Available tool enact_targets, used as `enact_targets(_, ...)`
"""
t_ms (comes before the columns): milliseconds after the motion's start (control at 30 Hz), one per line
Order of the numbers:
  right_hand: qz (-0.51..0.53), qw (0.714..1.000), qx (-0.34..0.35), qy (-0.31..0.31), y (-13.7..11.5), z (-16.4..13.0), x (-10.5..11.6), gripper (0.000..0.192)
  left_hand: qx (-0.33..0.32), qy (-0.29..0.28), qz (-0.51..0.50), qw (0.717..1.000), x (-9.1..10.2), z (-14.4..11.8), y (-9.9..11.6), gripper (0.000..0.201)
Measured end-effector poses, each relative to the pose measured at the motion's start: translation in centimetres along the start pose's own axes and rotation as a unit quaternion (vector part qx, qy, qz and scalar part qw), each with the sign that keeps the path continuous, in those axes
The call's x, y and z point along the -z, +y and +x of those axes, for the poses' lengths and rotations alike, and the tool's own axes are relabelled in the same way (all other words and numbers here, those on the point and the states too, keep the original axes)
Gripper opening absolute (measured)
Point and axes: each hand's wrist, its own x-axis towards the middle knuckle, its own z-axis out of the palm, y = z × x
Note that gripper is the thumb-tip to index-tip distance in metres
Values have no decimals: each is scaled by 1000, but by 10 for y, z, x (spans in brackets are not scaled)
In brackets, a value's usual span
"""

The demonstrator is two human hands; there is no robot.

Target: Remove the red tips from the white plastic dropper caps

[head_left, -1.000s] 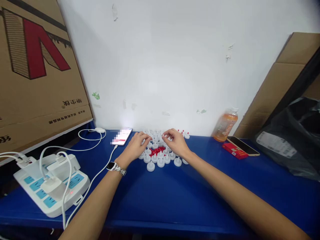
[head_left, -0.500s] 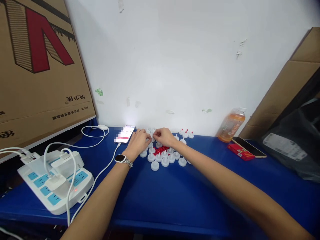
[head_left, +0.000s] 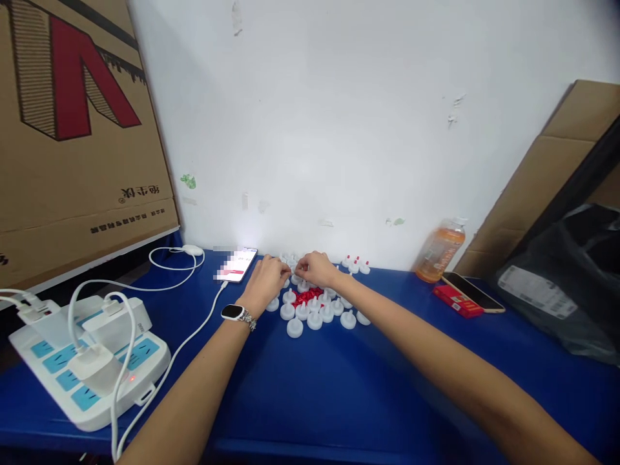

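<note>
Several small white round plastic caps (head_left: 314, 315) lie in a cluster on the blue table (head_left: 339, 387), around a little heap of small red pieces (head_left: 306, 296). My left hand (head_left: 265, 281), with a watch on its wrist, and my right hand (head_left: 316, 267) meet at the far side of the cluster. Their fingertips pinch together over one small white piece (head_left: 293, 268). A few white caps with red tips (head_left: 356, 265) stand apart near the wall.
A lit phone (head_left: 237, 264) on a white cable lies left of the caps. A white power strip (head_left: 87, 361) with plugs sits at the front left. An orange drink bottle (head_left: 438, 252), a second phone (head_left: 472, 292) on a red pack, a black bag (head_left: 566, 278) and cardboard boxes (head_left: 82, 129) stand around.
My right hand has moved left from the middle of the cluster to meet my left hand's fingertips. The view has shifted slightly.
</note>
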Motion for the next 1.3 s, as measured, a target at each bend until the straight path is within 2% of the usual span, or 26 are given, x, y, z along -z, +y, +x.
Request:
enact_targets(200,58,998,-28,17,-7,-7,-7,18,24,-20,-19,999,-1,-1,-5,24)
enact_targets(367,137,980,-73,125,-3,-38,4,24,5,31,-23,999,8,1,2,26)
enact_targets(467,154,966,-102,183,18,-70,13,22,-37,50,-50,997,15,1,17,30)
enact_targets(633,172,944,-169,223,72,-105,30,19,-76,22,-117,990,16,11,56,30)
enact_targets(800,178,934,-235,200,106,-99,41,21,-107,4,-138,985,8,34,93,29)
enact_targets(967,-2,947,-307,94,114,-75,41,31,-106,11,-140,984,-4,44,111,27)
enact_targets(1033,-60,945,-316,65,113,-64,38,31,-103,17,-140,985,-7,42,110,26)
enact_targets(1167,-76,946,-311,54,110,-55,37,23,-90,27,-149,984,-9,35,99,27)
enact_targets(1233,-83,950,-294,63,106,-59,41,22,-81,32,-156,984,-8,32,90,27)
enact_targets(1300,-76,959,-253,102,97,-68,47,23,-72,39,-163,983,-7,28,83,26)
